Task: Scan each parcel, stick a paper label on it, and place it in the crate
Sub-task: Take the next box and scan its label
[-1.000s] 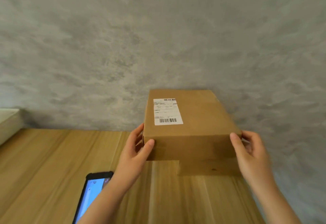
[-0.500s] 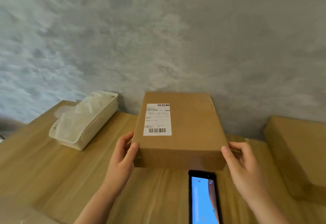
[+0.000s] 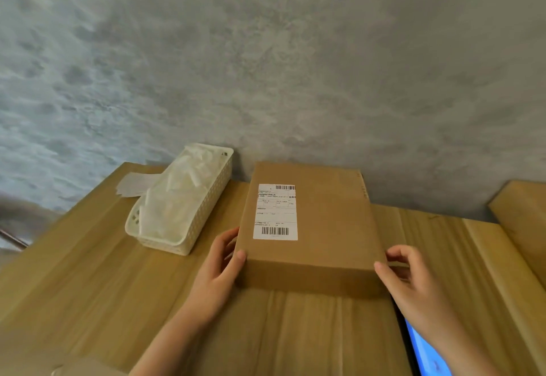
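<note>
A brown cardboard parcel point(image 3: 328, 227) with a white barcode label point(image 3: 275, 211) on its top sits at the middle of the wooden table point(image 3: 88, 272). My left hand point(image 3: 220, 266) grips its near left corner, thumb on the front face. My right hand point(image 3: 409, 275) grips the near right corner the same way. A phone point(image 3: 425, 349) with a lit blue screen lies at the lower right, partly hidden under my right forearm. The white basket-weave crate point(image 3: 204, 207), holding pale plastic-wrapped items, stands left of the parcel.
Loose paper labels point(image 3: 134, 183) lie at the table's far left corner behind the crate. Another cardboard box point(image 3: 523, 222) stands at the right edge. A grey wall runs behind the table. A box corner shows at the bottom left.
The parcel, held in both hands, has travelled left across the table and closer to the crate. The view swung left: the crate came fully into sight and the phone shifted to the lower right.
</note>
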Demonstrator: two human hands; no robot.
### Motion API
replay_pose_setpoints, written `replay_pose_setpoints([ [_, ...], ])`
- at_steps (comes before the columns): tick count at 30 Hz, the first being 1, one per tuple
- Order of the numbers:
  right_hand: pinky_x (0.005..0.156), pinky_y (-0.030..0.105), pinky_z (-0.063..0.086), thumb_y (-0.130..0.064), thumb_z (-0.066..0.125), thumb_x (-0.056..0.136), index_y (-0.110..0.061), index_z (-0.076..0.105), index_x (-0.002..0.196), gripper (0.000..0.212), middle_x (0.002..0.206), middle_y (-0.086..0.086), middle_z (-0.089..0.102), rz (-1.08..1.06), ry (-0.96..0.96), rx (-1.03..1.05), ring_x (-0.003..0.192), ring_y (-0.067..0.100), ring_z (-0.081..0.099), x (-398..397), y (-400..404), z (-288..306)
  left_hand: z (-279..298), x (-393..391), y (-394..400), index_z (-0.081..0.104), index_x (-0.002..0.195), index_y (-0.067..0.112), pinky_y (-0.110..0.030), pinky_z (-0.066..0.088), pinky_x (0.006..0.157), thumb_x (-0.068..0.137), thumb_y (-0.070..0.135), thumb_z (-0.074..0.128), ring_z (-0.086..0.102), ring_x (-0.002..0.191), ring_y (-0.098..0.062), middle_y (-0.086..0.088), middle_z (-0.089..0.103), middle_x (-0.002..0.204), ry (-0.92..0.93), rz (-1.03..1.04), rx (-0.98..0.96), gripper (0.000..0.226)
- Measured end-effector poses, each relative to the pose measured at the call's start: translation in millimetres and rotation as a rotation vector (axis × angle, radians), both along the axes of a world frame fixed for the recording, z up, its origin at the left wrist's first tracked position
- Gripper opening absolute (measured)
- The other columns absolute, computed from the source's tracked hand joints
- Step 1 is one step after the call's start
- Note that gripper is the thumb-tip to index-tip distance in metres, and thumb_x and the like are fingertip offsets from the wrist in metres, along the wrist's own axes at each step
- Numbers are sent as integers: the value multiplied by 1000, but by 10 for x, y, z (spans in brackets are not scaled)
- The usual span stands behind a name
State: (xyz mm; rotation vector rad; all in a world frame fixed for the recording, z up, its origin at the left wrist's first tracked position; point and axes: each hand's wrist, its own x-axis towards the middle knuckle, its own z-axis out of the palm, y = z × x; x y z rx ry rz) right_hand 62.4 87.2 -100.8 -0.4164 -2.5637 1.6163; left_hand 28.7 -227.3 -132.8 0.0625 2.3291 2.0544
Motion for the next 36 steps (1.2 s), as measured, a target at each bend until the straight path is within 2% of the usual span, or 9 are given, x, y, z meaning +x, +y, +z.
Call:
replay_pose_setpoints([
  [3, 81, 33, 49, -32, 68, 88, -30, 55, 104, 22, 106, -9, 62, -23, 9, 25, 99, 13, 63, -16, -5, 43, -72, -30, -116, 41, 140, 37, -19, 45, 102, 88, 59, 61, 51, 128, 3, 23, 56, 136, 17, -76, -45, 60],
  [5, 86, 37, 49, -33, 69, 87, -29, 55, 107, 24, 108, -10, 60, -61, 89, 135, 102, 16, 60, -111, -13, 136, -101, -62, -186, 32, 146, 42, -25, 40, 108, 78, 72, 62, 44, 134, 5, 24, 49, 144, 27, -130, -125, 80],
  [7, 86, 35, 48, -29, 68, 89, -29, 56, 105, 20, 105, -12, 60, -23, 197, 268, 99, 14, 59, -292, -86, 295, -97, -110, -233, 21, 151, 45, -25, 36, 111, 77, 72, 64, 38, 137, 7, 24, 42, 150, 57, -181, -222, 89],
  [10, 76, 20, 45, -24, 63, 92, -29, 59, 102, 12, 99, -15, 60, 200, 229, 459, 89, 0, 56, -740, -355, 518, -70, -159, -283, 8, 152, 51, -18, 32, 111, 76, 71, 66, 34, 138, 11, 32, 32, 152, 94, -235, -321, 98],
  [14, 77, 22, 45, -21, 60, 93, -24, 66, 103, 12, 104, -9, 62, 426, 138, 551, 87, 4, 56, -1409, -773, 562, -106, -180, -309, 9, 148, 60, -5, 24, 109, 78, 69, 66, 29, 140, 11, 40, 26, 151, 176, -243, -401, 91],
  [20, 67, 12, 38, -23, 62, 91, -22, 67, 108, 17, 106, -8, 55, 585, 85, 560, 92, 7, 56, -1859, -1214, 526, -158, -222, -332, 11, 147, 62, -20, 31, 113, 79, 66, 69, 33, 139, 10, 37, 32, 150, 194, -232, -410, 90],
  [24, 75, 20, 40, -21, 61, 90, -22, 62, 116, 27, 114, -4, 51, 664, 29, 660, 101, 13, 55, -1943, -1358, 558, -201, -230, -344, 12, 151, 54, -25, 34, 114, 79, 67, 69, 36, 138, 9, 33, 34, 151, 192, -230, -433, 92],
  [31, 69, 23, 44, -20, 62, 88, -26, 63, 101, 14, 101, -10, 55, 678, -16, 700, 94, 12, 58, -1971, -1408, 642, -209, -228, -349, 12, 153, 49, -33, 38, 114, 79, 67, 69, 39, 136, 7, 26, 37, 152, 193, -228, -452, 95],
  [36, 65, 22, 42, -17, 61, 89, -23, 66, 99, 13, 97, -9, 58, 658, -10, 675, 88, 10, 58, -1965, -1429, 645, -216, -236, -352, 10, 153, 51, -34, 39, 114, 79, 68, 68, 39, 137, 6, 23, 37, 153, 192, -232, -460, 96],
])
